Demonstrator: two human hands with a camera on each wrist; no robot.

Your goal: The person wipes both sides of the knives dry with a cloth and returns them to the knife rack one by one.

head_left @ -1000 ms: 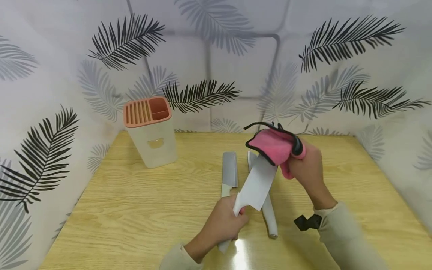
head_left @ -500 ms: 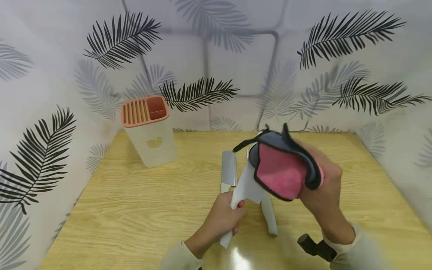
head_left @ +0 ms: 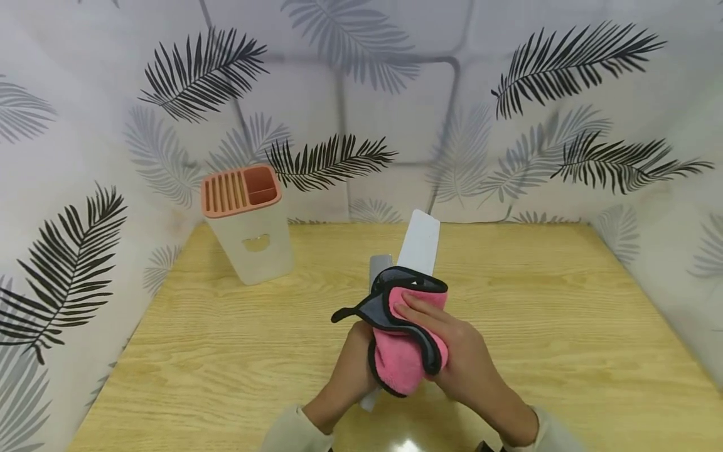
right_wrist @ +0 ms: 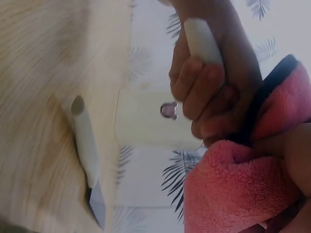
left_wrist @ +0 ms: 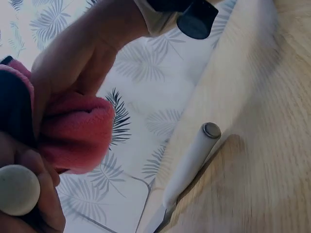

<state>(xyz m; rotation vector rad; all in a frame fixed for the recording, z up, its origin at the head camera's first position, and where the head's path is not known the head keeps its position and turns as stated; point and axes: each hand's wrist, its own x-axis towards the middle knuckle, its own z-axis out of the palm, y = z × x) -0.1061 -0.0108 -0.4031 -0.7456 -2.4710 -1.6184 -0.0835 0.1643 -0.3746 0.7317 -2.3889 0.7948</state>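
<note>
My left hand (head_left: 351, 359) grips the white handle of a cleaver (head_left: 420, 242), its blade tilted up and away over the table. The handle's butt pokes out below the fist, as the right wrist view shows at the cleaver handle (right_wrist: 200, 39). With my right hand (head_left: 465, 351) I hold a pink cloth (head_left: 398, 363), grey on its other side with black edging, folded round the base of the blade. The cloth hides that part of the blade and much of the left fingers. Behind it a second knife (head_left: 380, 266) lies on the table, partly covered.
A white knife holder (head_left: 254, 248) with an orange slotted top stands at the back left. Another white-handled knife (left_wrist: 187, 170) lies on the wooden table (head_left: 226, 351), hidden by the hands in the head view. Leaf-patterned sheeting (head_left: 390, 113) encloses the table's back and sides.
My right hand has brought the cloth from the blade's upper part down and left to its base beside the left hand. The cleaver now points more steeply away.
</note>
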